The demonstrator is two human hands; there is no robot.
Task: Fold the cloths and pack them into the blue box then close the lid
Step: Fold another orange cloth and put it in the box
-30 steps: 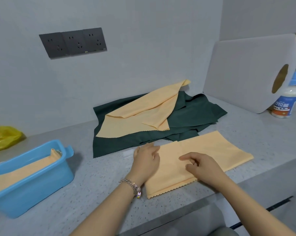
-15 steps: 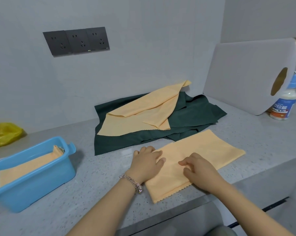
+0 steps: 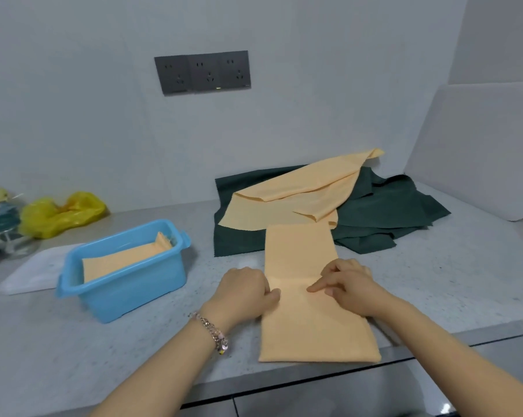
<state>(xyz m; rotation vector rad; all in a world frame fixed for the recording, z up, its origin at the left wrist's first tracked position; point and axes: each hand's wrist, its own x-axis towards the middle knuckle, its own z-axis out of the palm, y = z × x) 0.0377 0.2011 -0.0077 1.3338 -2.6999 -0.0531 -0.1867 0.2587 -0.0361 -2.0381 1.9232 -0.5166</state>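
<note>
- Orange strip point(image 3: 302, 266) laid flat on the tabletop point(image 3: 434, 281), running near to far, near end at the tabletop's edge, far end touching the loose pile; likely set lengthwise so it can be halved across a crease at the middle.
- Left hand point(image 3: 243, 291) at the strip's left edge, fingers curled onto it, thumb tip on the cloth; probably pinning that edge so the strip stays put.
- Right hand point(image 3: 349, 285) on the strip's right side, index finger stretched along the crease line, other fingers curled; cannot tell whether cloth is pinched beneath.
- Blue box point(image 3: 125, 284) to the left, near the strip, open, with one folded orange cloth point(image 3: 125, 260) inside, one end riding up the right wall; close enough for an easy drop-in.
- White lid point(image 3: 34, 272) flat just left of the box, partly behind it, waiting for closing.
- Far side: unfolded orange cloth point(image 3: 299, 194) draped over green cloths point(image 3: 389, 209), not yet folded.
- Yellow bag point(image 3: 61, 212) far left, well apart.
</note>
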